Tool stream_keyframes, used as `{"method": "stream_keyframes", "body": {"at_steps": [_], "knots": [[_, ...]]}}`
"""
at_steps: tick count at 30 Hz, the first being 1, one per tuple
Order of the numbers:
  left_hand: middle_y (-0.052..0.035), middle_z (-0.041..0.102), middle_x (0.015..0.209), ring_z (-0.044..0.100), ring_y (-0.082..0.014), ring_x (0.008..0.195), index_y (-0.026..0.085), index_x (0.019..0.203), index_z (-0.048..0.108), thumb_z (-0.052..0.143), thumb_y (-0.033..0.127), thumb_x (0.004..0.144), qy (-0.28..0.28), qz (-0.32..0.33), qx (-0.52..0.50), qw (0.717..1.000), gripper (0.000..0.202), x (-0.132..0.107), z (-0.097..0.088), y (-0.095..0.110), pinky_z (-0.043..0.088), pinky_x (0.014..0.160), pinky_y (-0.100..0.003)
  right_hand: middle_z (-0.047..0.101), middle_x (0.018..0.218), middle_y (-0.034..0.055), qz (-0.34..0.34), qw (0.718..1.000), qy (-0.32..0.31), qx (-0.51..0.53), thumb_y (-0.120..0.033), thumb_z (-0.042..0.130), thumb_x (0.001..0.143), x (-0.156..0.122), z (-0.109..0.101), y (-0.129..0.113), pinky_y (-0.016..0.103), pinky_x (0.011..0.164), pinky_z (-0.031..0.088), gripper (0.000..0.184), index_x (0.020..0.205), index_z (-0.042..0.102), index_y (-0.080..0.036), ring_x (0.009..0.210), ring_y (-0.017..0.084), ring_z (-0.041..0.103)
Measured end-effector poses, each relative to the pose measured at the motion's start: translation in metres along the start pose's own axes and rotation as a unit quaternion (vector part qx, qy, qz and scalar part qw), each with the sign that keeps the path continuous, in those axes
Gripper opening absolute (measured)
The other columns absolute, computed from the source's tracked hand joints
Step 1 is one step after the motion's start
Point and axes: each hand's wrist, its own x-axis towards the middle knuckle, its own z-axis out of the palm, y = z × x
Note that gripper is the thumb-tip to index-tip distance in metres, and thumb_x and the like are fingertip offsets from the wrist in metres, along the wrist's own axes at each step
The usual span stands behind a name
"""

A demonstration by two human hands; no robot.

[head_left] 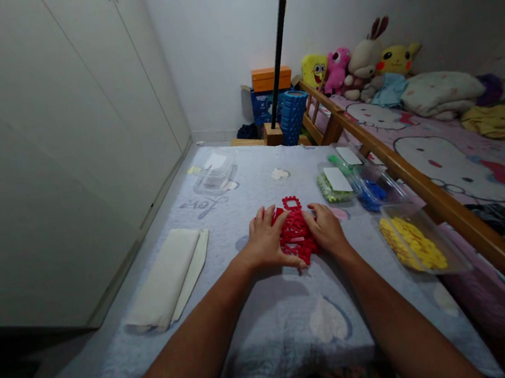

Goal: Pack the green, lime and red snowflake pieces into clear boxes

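A heap of red plastic toy pieces (295,227) lies on the cloth-covered table between my two hands. One red square ring with a toothed edge (291,203) sticks out at the heap's far side. My left hand (268,239) reaches over the left side of the pieces, fingers spread and thumb stretched along the near side. Against the right side rests my right hand (326,227), its thumb apart from the fingers and touching the heap. Both hands cup the pile from the sides without closing on a piece. Some pieces are hidden under the left fingers.
Clear plastic boxes stand at the right: yellow pieces (413,242), blue pieces (373,193), green pieces (334,183). Another clear box (217,172) is at the far left. A folded cream cloth (166,278) lies left. A wooden bed rail (419,179) borders the table's right side.
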Motion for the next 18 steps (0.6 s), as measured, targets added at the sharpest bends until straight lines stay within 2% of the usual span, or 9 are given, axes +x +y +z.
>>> {"method": "stream_keyframes", "body": {"at_steps": [4,7,10,14,18], "knots": [[-0.0212,0.025,0.171,0.010,-0.0557,0.158,0.030,0.157,0.045,0.096,0.068,0.040,-0.002,-0.001,0.017,1.000,0.132,-0.007,0.007,0.015,0.018,0.119,-0.078,0.072,0.119,0.0152,-0.023,0.991,0.045,0.122,-0.040,0.048,0.095,0.010,0.003,-0.012,0.044,0.105,0.051,0.037,0.118,0.068,-0.019,0.115,0.029,0.065],[-0.0220,0.027,0.170,0.014,-0.0540,0.157,0.025,0.155,0.049,0.093,0.065,0.054,0.005,-0.007,0.026,1.000,0.117,-0.008,0.009,0.020,0.016,0.121,-0.075,0.071,0.116,0.0134,-0.032,0.978,0.084,0.188,-0.039,0.048,0.094,0.010,-0.001,-0.013,0.042,0.103,0.052,0.034,0.114,0.068,-0.020,0.109,0.027,0.066],[-0.0207,0.032,0.169,0.019,-0.0502,0.157,0.023,0.153,0.052,0.087,0.060,0.066,-0.001,-0.011,0.026,1.000,0.100,-0.006,0.009,0.020,0.014,0.124,-0.071,0.071,0.113,0.0131,-0.045,0.980,0.108,0.161,-0.040,0.049,0.093,0.007,-0.008,-0.005,0.044,0.105,0.050,0.031,0.107,0.069,-0.020,0.110,0.028,0.065],[-0.0162,0.040,0.165,0.029,-0.0397,0.155,0.025,0.150,0.054,0.076,0.044,0.080,0.017,0.000,-0.002,1.000,0.075,-0.002,0.009,0.014,0.015,0.126,-0.065,0.072,0.109,0.0142,-0.028,0.993,0.073,0.089,-0.040,0.048,0.092,0.004,-0.007,0.008,0.050,0.107,0.047,0.031,0.100,0.071,-0.021,0.110,0.031,0.063],[-0.0132,0.053,0.154,0.042,-0.0311,0.148,0.024,0.142,0.060,0.064,0.028,0.086,0.069,-0.017,-0.035,0.997,0.056,0.002,0.007,0.010,0.023,0.126,-0.056,0.072,0.110,0.0153,-0.029,0.993,0.019,0.113,-0.042,0.048,0.093,0.004,0.002,0.008,0.047,0.103,0.050,0.035,0.106,0.071,-0.019,0.107,0.030,0.065]]}}
